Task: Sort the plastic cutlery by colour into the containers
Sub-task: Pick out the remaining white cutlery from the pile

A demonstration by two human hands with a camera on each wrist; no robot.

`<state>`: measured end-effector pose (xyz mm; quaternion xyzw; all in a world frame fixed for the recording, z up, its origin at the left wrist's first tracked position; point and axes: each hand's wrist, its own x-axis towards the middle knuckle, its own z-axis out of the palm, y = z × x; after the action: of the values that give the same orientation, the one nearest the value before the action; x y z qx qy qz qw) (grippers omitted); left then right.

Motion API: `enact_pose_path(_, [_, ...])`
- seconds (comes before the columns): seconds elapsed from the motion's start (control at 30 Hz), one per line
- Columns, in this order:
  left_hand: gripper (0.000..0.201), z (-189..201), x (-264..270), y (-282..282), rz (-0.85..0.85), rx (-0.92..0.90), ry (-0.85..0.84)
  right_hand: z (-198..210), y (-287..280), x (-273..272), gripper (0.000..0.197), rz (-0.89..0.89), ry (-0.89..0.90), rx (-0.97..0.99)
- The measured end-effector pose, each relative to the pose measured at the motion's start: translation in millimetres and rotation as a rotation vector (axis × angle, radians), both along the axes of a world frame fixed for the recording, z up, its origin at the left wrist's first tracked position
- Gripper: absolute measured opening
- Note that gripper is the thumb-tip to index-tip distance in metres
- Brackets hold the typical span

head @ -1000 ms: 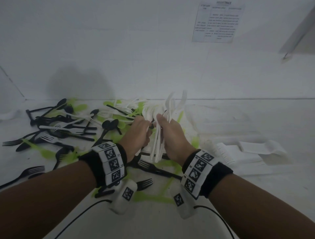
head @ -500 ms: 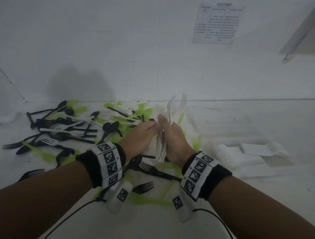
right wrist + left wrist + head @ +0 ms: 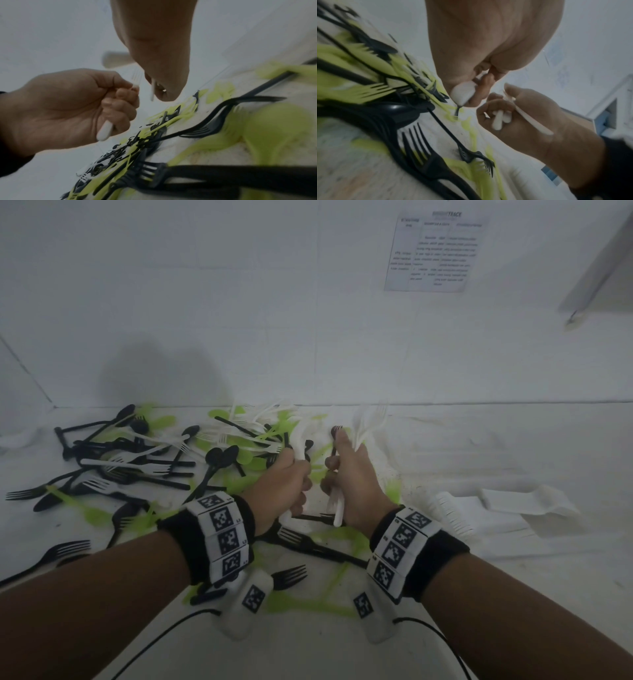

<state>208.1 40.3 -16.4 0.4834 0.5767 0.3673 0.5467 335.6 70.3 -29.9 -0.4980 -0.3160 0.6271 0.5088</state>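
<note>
My right hand (image 3: 352, 474) grips a bundle of white cutlery (image 3: 364, 426), handles down, tines toward the bench's far edge. My left hand (image 3: 281, 484) grips one white piece (image 3: 299, 446) just beside it, nearly parallel.

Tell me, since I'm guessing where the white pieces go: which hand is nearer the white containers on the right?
Right. The right hand, gripping white cutlery, is just left of the white containers; the left hand is farther left, over the mixed pile.
</note>
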Motion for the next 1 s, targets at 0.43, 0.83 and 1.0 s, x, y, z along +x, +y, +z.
enact_pose_path(0.43, [0.015, -1.2, 28.9, -23.7, -0.02, -0.011, -0.184, 1.6, -13.9, 2.4, 0.025, 0.079, -0.151, 0.239])
enact_pose_path(0.83, [0.017, -5.4, 15.1, -29.5, 0.164, 0.011, -0.232, -2.3, -18.4, -18.6, 0.021, 0.068, -0.198, 0.308])
enact_pose_path(1.0, [0.02, -5.5, 8.1, -33.3, 0.132, 0.063, -0.193, -14.1, -11.5, -33.4, 0.028, 0.015, -0.268, 0.301])
